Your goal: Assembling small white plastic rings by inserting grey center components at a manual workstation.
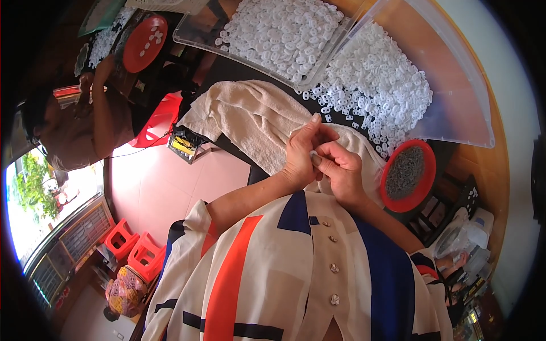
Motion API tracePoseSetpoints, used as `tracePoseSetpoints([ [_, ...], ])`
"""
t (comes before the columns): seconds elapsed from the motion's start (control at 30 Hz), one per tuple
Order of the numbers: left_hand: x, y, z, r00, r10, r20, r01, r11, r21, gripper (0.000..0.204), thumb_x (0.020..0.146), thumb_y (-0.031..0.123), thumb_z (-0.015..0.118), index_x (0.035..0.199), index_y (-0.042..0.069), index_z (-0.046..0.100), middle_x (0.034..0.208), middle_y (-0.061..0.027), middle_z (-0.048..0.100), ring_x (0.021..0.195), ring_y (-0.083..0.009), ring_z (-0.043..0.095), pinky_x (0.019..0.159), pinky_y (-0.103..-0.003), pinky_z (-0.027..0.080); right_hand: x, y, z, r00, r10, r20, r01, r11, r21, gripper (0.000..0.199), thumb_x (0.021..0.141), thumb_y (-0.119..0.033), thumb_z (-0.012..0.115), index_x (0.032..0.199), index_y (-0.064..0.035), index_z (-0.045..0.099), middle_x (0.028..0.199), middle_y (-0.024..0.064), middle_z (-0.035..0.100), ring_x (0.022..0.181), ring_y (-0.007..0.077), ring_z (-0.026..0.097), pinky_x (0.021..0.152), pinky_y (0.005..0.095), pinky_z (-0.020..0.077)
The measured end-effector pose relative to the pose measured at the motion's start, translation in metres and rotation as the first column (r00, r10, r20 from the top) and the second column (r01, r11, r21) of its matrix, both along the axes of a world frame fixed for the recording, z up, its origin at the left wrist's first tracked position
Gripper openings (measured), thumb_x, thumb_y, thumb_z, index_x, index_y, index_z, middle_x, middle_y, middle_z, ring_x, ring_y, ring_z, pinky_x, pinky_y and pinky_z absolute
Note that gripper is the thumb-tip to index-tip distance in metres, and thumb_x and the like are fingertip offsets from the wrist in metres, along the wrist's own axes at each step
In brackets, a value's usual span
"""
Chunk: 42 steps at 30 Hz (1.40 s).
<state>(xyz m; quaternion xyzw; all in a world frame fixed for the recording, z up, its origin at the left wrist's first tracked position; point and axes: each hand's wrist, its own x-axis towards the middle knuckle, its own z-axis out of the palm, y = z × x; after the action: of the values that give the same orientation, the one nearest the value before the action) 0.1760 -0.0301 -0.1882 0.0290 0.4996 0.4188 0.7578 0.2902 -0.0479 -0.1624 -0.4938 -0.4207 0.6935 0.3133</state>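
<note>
In front of my body, my two hands meet above a beige towel. My right hand pinches a small white plastic piece between thumb and forefinger. Touching it from the other side, my left hand has its fingers curled inward; whatever lies in them is hidden. Beyond the hands is a loose heap of white two-holed plastic pieces, spilling onto the dark table. A red bowl of tiny grey parts stands right of my right hand.
A clear plastic tub full of white pieces stands at the back, beside a tilted clear bin. At the left, another person works near a red plate. Red stools stand on the floor lower left.
</note>
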Motion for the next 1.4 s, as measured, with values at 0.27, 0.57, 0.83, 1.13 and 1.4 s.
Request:
tracePoseSetpoints([
  [0.27,0.005,-0.001,-0.005,0.996,0.057,-0.066,-0.053,0.997,0.058,0.057,0.088,0.053,0.053,0.080,-0.002,0.062,0.062,-0.0103,0.056,0.043,-0.0176,0.049,0.030,-0.030,0.033,0.003,0.002,-0.004,0.998,0.005,-0.060,-0.008,0.999,-0.039,0.005,0.091,-0.003,0.058,0.088,0.0003,0.060,0.073,0.0000,0.058,0.061,0.0054,0.050,0.054,0.0191,0.0354],
  [0.57,0.001,0.010,0.008,0.999,-0.034,0.003,0.034,0.999,0.023,0.062,0.092,0.058,0.041,0.090,-0.002,0.059,0.071,-0.0118,0.058,0.048,-0.0204,0.053,0.032,-0.030,0.037,0.009,0.016,0.001,0.997,-0.010,-0.081,-0.003,0.987,-0.161,0.013,0.094,-0.014,0.057,0.090,-0.0027,0.062,0.070,0.0012,0.060,0.058,0.0070,0.054,0.050,0.0189,0.0347],
  [0.83,0.000,0.006,-0.006,0.972,-0.064,0.226,0.074,0.997,-0.037,0.062,0.093,0.061,0.036,0.092,0.002,0.056,0.079,-0.0114,0.059,0.057,-0.0213,0.057,0.035,-0.031,0.040,0.013,0.012,0.001,1.000,0.005,-0.027,-0.011,0.978,-0.208,0.015,0.095,-0.018,0.055,0.091,-0.0050,0.061,0.070,-0.0004,0.058,0.058,0.0056,0.052,0.050,0.0185,0.0338],
  [1.13,-0.001,0.008,-0.003,0.979,-0.132,0.159,0.146,0.986,-0.081,0.060,0.093,0.060,0.038,0.089,0.005,0.061,0.071,-0.0061,0.058,0.052,-0.0184,0.054,0.033,-0.030,0.034,0.010,0.006,-0.007,0.997,0.074,0.021,-0.073,0.995,-0.061,0.014,0.096,-0.015,0.055,0.089,-0.0035,0.059,0.071,-0.0005,0.057,0.059,0.0052,0.050,0.050,0.0187,0.0340],
  [1.4,-0.007,0.007,-0.003,0.953,-0.286,0.102,0.291,0.956,-0.040,0.060,0.093,0.060,0.038,0.095,0.005,0.060,0.076,-0.0088,0.058,0.058,-0.0206,0.056,0.037,-0.031,0.039,0.007,0.007,-0.009,0.997,0.078,-0.017,-0.080,0.988,-0.130,0.013,0.095,-0.012,0.054,0.088,-0.0020,0.060,0.071,0.0002,0.057,0.057,0.0061,0.050,0.050,0.0194,0.0344],
])
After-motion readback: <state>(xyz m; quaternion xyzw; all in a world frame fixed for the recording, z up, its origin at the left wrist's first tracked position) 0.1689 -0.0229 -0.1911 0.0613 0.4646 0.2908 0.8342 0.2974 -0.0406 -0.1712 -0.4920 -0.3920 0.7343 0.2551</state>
